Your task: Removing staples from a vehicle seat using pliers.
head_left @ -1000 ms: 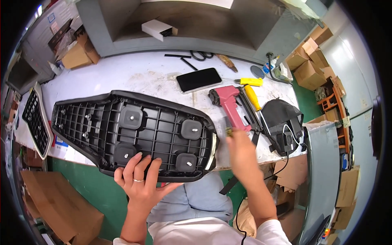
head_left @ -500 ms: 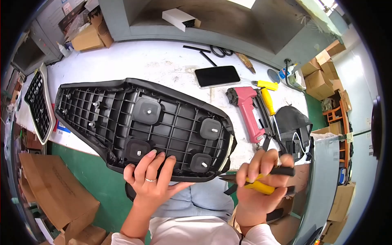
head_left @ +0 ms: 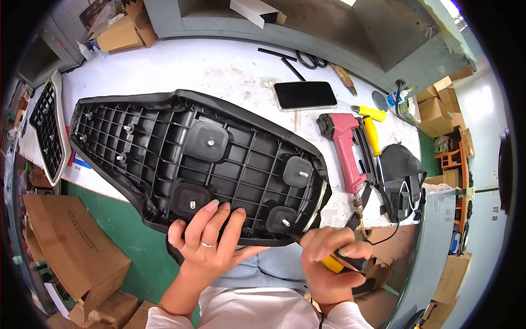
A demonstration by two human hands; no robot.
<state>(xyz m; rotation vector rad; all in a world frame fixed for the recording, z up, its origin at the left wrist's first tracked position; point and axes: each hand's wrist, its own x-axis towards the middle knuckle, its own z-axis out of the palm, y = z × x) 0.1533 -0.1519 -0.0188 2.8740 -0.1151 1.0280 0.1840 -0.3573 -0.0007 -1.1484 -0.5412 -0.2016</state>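
A black seat (head_left: pixel 249 159), narrow at the left and wide at the right, lies underside up on the bench. Its ribbed plastic base carries several square pads with metal studs, and black cover material wraps the rim. My left hand (head_left: pixel 208 244) grips the near edge, fingers over the base and thumb along the side. At the near right corner, my right hand (head_left: pixel 327 282) is closed around pliers (head_left: pixel 332 264) with yellow and black handles. The jaws are at the cover's edge beside the corner pad, mostly hidden by my fingers; I cannot tell whether they pinch the cover.
Right of the seat lie a red staple gun (head_left: pixel 346 148) with an air hose, a yellow-handled screwdriver (head_left: pixel 372 136) and a black pouch (head_left: pixel 402 170). A phone (head_left: pixel 305 95) and scissors (head_left: pixel 312 59) lie farther back. Another seat base (head_left: pixel 49 129) stands at far left; cardboard boxes (head_left: pixel 71 247) flank the bench.
My right hand has moved left with the pliers, bringing their jaws to the seat's near right corner. My left hand keeps its hold. The whole view has shifted slightly.
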